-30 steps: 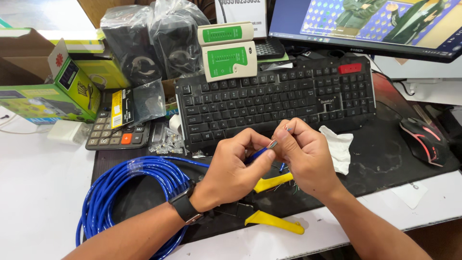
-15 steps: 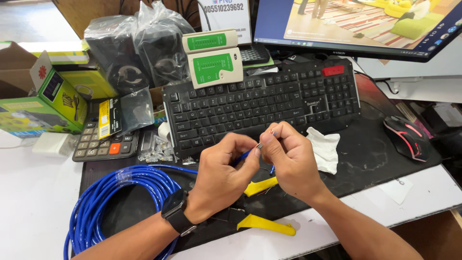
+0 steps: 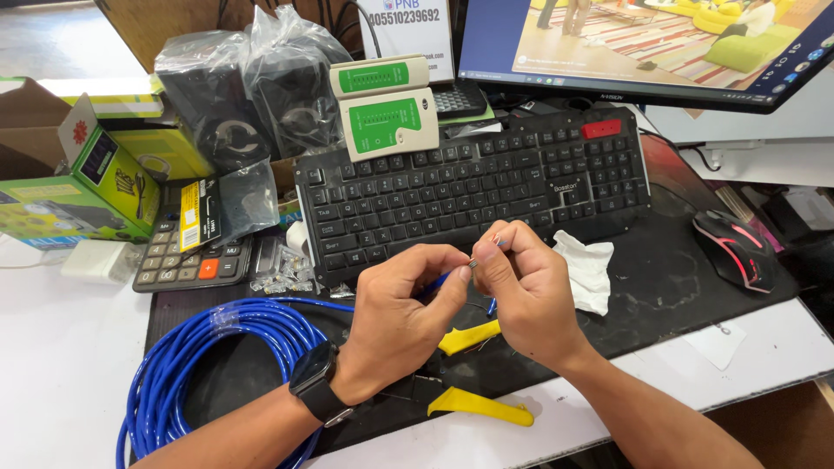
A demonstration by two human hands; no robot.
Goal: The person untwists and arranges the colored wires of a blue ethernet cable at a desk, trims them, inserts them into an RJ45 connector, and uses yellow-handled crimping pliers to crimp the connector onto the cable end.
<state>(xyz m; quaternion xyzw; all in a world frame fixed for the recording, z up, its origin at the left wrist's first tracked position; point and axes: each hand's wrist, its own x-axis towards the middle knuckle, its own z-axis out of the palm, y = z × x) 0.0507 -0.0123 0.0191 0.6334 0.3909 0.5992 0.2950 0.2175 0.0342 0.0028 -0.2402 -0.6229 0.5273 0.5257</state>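
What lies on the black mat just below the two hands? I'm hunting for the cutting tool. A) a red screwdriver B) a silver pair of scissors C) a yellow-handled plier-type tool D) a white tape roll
C: a yellow-handled plier-type tool lies on the black desk mat beneath the left hand and right hand.

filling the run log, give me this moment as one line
left hand: pinching blue cable end | right hand: pinching the same end | tool: yellow-handled, lying below hands | keyboard: behind hands
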